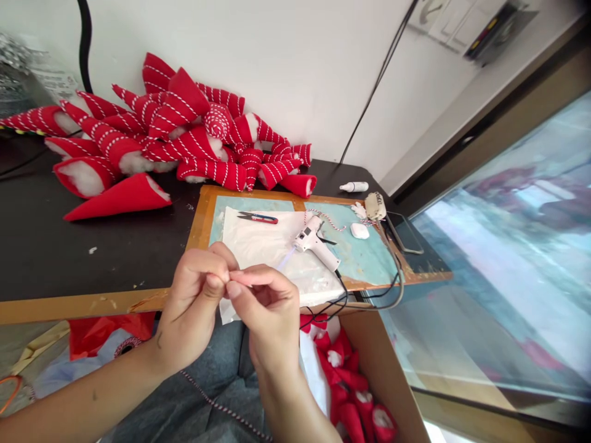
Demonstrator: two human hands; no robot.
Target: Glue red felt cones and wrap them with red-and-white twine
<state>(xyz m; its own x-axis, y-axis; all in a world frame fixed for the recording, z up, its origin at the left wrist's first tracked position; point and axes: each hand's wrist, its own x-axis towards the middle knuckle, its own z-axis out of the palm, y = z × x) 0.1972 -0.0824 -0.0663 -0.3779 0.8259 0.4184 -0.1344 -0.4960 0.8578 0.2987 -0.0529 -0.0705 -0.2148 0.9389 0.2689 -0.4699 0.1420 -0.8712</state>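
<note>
My left hand (198, 298) and my right hand (265, 301) meet fingertip to fingertip above the table's front edge. Both are closed in a pinch, and whatever lies between the fingertips is too small to make out. Below them a twisted red, white and dark cord (217, 403) runs across my lap. Just beyond my fingers, a white glue gun (318, 243) lies on a white plastic sheet (249, 246). Thread snips (258, 218) with a red and blue handle rest on that sheet. A short twisted cord piece (330, 220) curls behind the glue gun.
Red stuffed cones (184, 135), many wound with white-flecked cord, are piled at the back left. A white bottle (354, 186), white case (359, 231) and power strip (375, 206) stand right. Below, a cardboard box (383, 351) holds red cones. A cord spool (127, 346) sits lower left.
</note>
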